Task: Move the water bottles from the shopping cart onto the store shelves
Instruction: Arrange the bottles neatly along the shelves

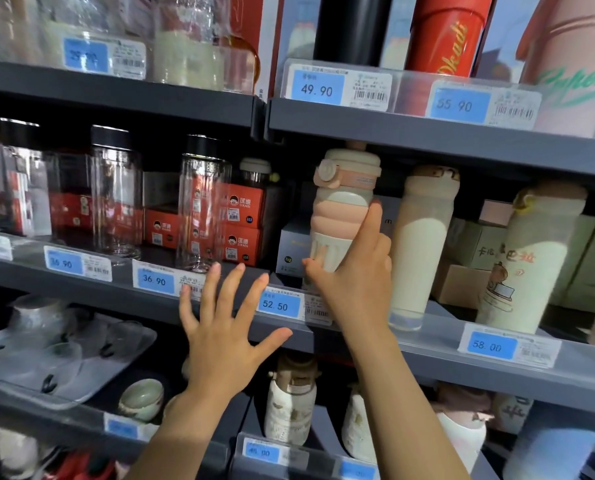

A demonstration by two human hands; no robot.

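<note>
Right hand: the right hand (353, 275) is curling round the lower part of the pink bottle (341, 211), index finger lying up its side.
Pink bottle: it is standing upright on the middle shelf (427, 344), just behind the 52.50 price tag (278, 304), beside a cream bottle (419, 244).
Left hand: the left hand (225, 336) is hovering with fingers spread apart, holding nothing, in front of the shelf edge.
Neighbours: clear glass bottles (202, 202) are standing to the left.

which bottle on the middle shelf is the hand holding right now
The pink-and-cream ribbed bottle above the 52.50 price tag, gripped low by the right hand. The cream bottles to its right and the clear glass ones to its left stand untouched.
</note>
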